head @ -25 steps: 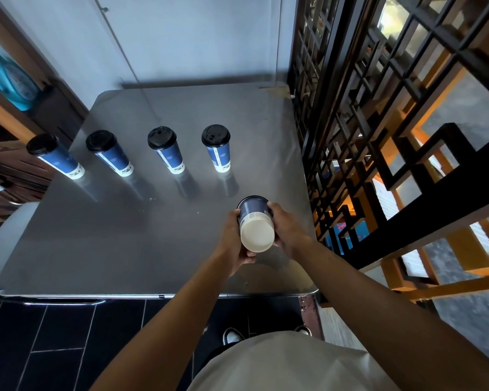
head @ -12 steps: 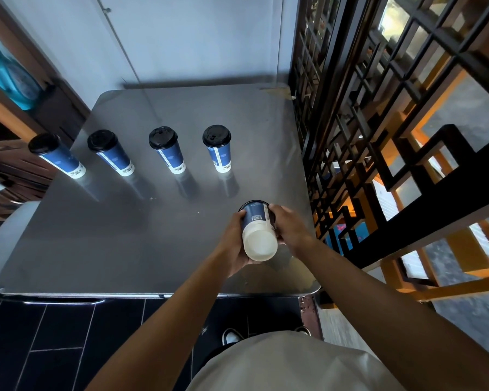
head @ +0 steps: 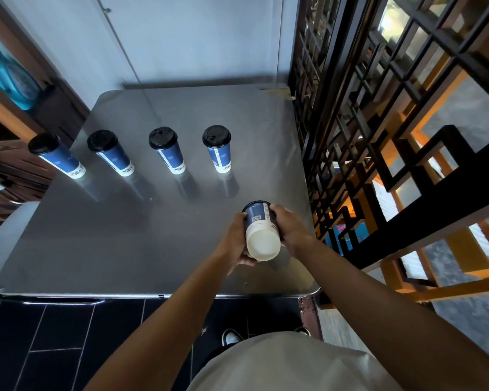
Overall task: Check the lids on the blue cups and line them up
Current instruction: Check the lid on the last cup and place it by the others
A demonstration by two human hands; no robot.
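Both hands hold one blue cup [head: 259, 230] above the near right part of the steel table [head: 130, 235]. The cup is tipped over, its white base toward me and its lidded end pointing away. My left hand [head: 237, 244] wraps its left side and my right hand [head: 290, 230] grips the right side. Several blue cups with black lids stand upright in a row across the table's middle: far left cup [head: 57, 156], second cup [head: 111, 153], third cup [head: 167, 150], fourth cup [head: 218, 149].
A black and wooden lattice screen [head: 378, 136] runs close along the table's right edge. A white wall [head: 181, 38] backs the table. Dark wooden shelving [head: 9, 153] stands at the left. The table's near edge [head: 153, 295] overhangs dark floor tiles.
The held cup has tipped further, so more of its blue side shows and the white base faces me lower down. Both hands shifted slightly with it. The row of cups stayed still.
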